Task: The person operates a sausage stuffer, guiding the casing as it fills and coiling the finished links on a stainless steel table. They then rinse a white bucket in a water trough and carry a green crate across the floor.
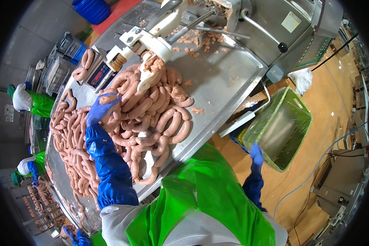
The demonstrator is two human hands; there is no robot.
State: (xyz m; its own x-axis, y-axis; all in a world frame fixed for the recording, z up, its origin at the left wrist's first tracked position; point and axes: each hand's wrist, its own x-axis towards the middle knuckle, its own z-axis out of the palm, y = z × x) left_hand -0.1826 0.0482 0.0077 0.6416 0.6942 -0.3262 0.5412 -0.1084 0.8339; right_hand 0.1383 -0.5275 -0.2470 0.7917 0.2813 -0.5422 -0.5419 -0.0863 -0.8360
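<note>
My left hand point(100, 110), in a blue glove, is closed on a piece of sausage point(108, 99) at the upper part of a large pile of pale sausage links point(143, 123). The pile covers much of a steel table point(225, 102). Just above it a white filling head point(156, 49) has raw meat on and around its outlet. A small scale point(98, 76) with sausage links on its tray stands beside that head. My right hand point(256, 153), gloved in blue, is away from the table, beside a green crate, with its fingers stretched out and holding nothing visible.
A steel machine point(283, 37) stands at the table's far right. The green crate point(302, 123) with a plastic liner is on the floor, right. Co-workers point(43, 107) in green aprons are at the left, near racks of sausages point(41, 205). A blue barrel point(90, 10) stands behind.
</note>
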